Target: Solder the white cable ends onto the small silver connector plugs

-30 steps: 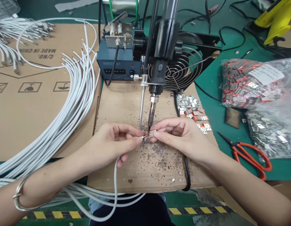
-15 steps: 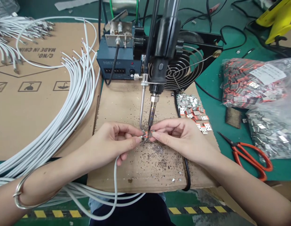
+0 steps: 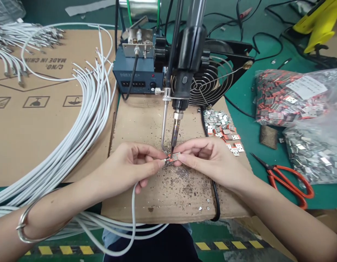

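My left hand (image 3: pixel 142 163) pinches the end of a white cable (image 3: pixel 133 207), which hangs down from my fingers and loops below the board. Between finger and thumb, my right hand (image 3: pixel 201 156) holds a small metal connector (image 3: pixel 176 156) with an orange-red part. Cable end and connector meet just under the dark tip of an upright soldering iron (image 3: pixel 176 131). A thin metal tube (image 3: pixel 164 125) comes down beside the iron, its lower end close to my left fingertips. Whether the tip touches the joint is too small to tell.
A blue control box (image 3: pixel 138 76) and a fan (image 3: pixel 209 82) stand behind. Loose connectors (image 3: pixel 229 133) lie right, beyond a black cord. Farther right are red-handled cutters (image 3: pixel 291 178) and bags of connectors (image 3: pixel 291 96). A white cable bundle (image 3: pixel 89 120) curves across the left.
The connector in my right hand has shifted slightly and shows more of its metal face beside the iron tip. My hands have otherwise barely moved.
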